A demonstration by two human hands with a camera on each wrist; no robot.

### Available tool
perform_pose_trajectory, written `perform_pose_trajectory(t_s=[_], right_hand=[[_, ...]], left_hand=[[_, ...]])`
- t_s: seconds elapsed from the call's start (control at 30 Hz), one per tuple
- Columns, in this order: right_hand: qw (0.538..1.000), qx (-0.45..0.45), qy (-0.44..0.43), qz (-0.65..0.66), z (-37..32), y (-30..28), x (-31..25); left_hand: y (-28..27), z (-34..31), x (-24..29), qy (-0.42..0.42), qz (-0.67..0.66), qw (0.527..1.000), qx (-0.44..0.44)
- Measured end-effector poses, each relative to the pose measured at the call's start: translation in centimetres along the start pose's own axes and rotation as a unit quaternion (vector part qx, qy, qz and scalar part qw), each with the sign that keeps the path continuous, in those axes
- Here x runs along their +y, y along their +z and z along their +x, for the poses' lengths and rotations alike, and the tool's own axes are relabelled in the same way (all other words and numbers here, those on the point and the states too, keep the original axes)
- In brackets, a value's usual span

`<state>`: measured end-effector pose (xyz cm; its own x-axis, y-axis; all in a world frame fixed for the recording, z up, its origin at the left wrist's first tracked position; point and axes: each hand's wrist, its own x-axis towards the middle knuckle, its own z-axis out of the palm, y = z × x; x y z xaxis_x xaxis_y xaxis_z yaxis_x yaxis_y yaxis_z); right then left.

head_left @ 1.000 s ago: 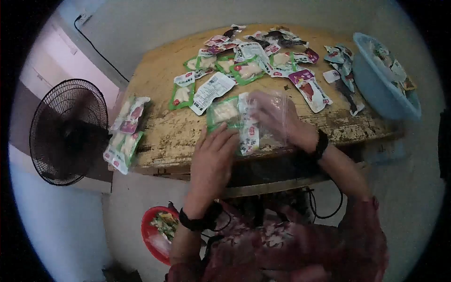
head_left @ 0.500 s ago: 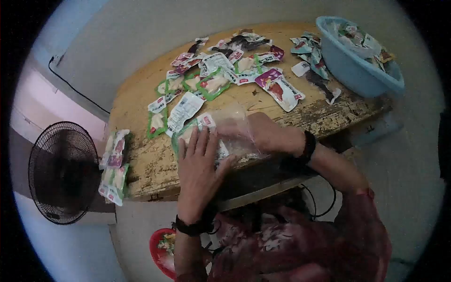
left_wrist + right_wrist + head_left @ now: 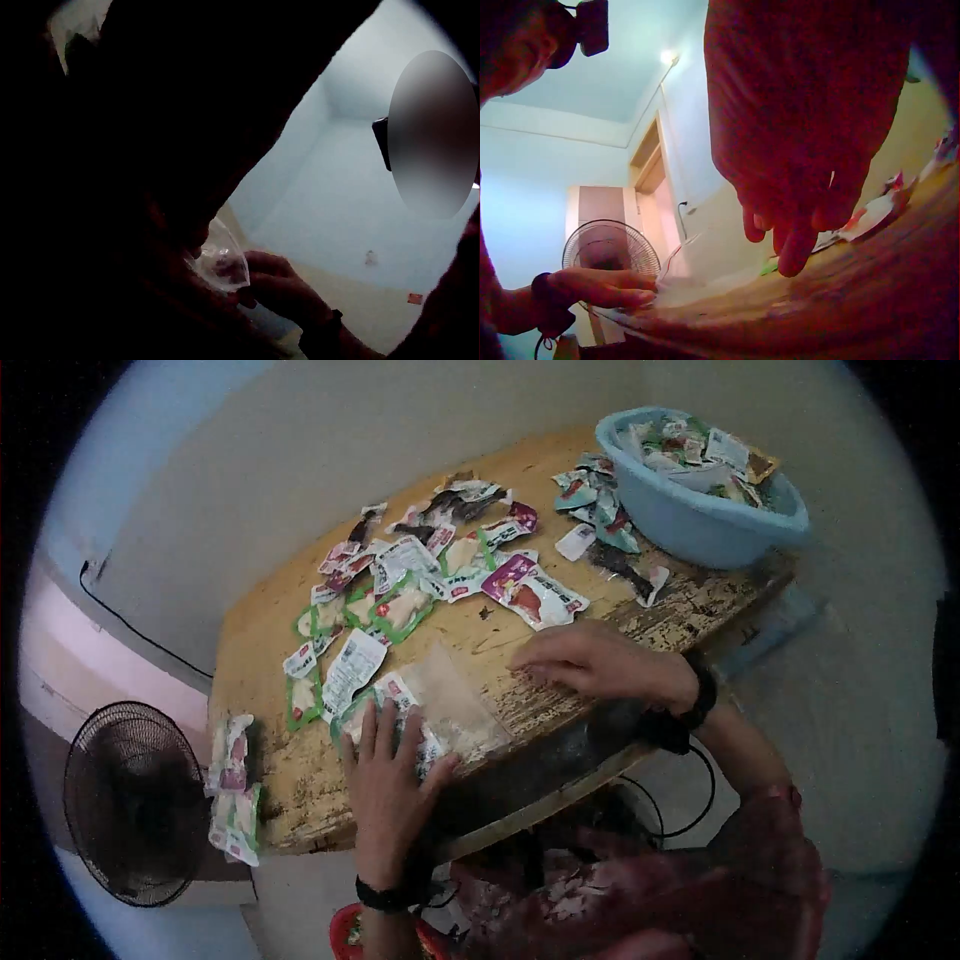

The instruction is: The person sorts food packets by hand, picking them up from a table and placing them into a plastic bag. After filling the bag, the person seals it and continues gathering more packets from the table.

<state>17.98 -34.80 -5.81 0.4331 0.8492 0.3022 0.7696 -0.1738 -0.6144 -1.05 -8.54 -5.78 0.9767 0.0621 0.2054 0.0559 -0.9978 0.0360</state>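
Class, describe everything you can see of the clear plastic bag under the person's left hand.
The clear plastic bag is thin, crinkled and see-through. It lies flat near the front edge of the worn yellow wooden table. Green-edged snack packets seem to lie inside it, by the hand. The left hand presses on it with straight fingers.

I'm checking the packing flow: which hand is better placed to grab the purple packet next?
Likely right. The right hand lies free near the purple packet; the left hand presses flat on the clear bag.
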Motion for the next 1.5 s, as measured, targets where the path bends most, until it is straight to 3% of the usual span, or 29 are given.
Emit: perform_pose_trajectory(t_s=[0.23,0.33,0.47,0.63,0.73,0.9,1.0,1.03,1.17,1.37,1.47,1.5], right_hand=[[0.997,0.047,0.001,-0.062,-1.7,-2.6,1.3],[0.997,0.040,0.022,-0.055,-1.6,-3.1,1.3],[0.996,0.069,0.000,-0.061,-1.3,-2.6,1.5],[0.989,0.033,-0.006,-0.141,2.1,-2.9,0.3],[0.979,0.106,-0.055,-0.163,5.7,-2.5,1.5],[0.963,0.035,0.029,-0.265,12.2,-2.6,4.1],[0.958,0.034,0.016,-0.283,14.2,-1.4,3.8],[0.960,0.010,0.098,-0.262,15.3,-1.2,3.0],[0.944,0.040,0.131,-0.300,18.7,1.1,4.3],[0.971,-0.014,0.111,-0.211,20.6,2.2,6.0],[0.990,0.025,0.125,0.057,20.0,1.6,5.9],[0.985,0.042,0.092,0.140,19.7,1.7,7.4]], left_hand=[[-1.5,-1.1,1.0,-0.015,0.011,0.999,0.037],[-0.1,-1.2,-0.1,-0.004,0.014,1.000,-0.021],[0.0,-1.3,-0.1,0.006,-0.012,1.000,-0.001],[-0.4,-1.5,-0.4,0.001,-0.004,1.000,-0.011],[0.7,-1.6,-1.0,0.004,-0.023,0.999,0.041],[-0.5,-2.5,-1.1,-0.035,-0.029,0.999,0.015],[-0.8,-3.2,-2.0,-0.041,-0.029,0.999,0.013],[-0.8,-3.4,-2.3,-0.041,-0.030,0.999,0.018],[-1.1,-3.7,-3.1,-0.027,-0.052,0.998,0.017],[-0.5,-3.8,-3.4,-0.019,-0.051,0.998,0.029],[-0.1,-3.8,-3.5,-0.021,-0.045,0.998,0.035],[-0.1,-3.8,-3.5,-0.022,-0.042,0.998,0.032]])
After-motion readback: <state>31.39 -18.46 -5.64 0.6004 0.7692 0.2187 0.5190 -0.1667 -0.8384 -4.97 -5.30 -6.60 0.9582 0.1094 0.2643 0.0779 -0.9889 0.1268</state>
